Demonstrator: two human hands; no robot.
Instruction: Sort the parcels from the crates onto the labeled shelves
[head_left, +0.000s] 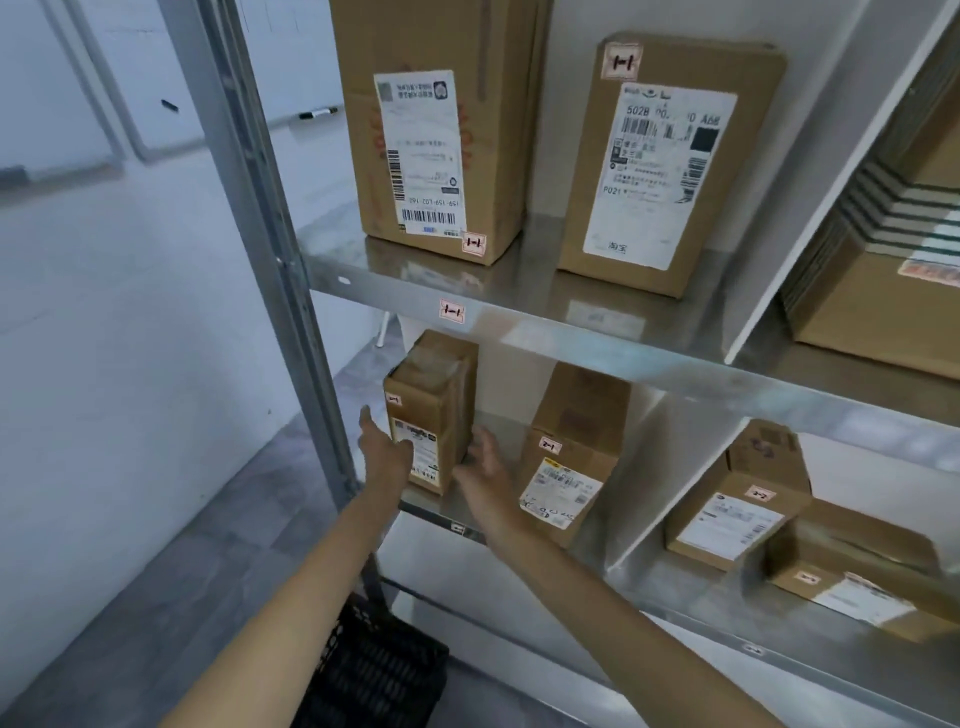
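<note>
Over the black crate (379, 670), left hand (385, 453) and right hand (485, 470) — fingers spread, pinching nothing — flank the upright parcel (434, 410) at the shelf (511, 423)'s front-left edge; tag (451, 310) above reads "1-1".

Bright, even, cool indoor light; wide-angle warp, some motion blur.
Soft glare + parcel reflections on shiny grey metal upper shelf (535, 286); bay beneath dimmer, soft shadows. Lens distortion bows grey steel upright post (291, 291). Slight smear on left hand (387, 457) & right hand (485, 470); low brown cardboard parcel at far right (852, 587) blurred. Shade hides detail in black plastic crate (379, 670).
</note>
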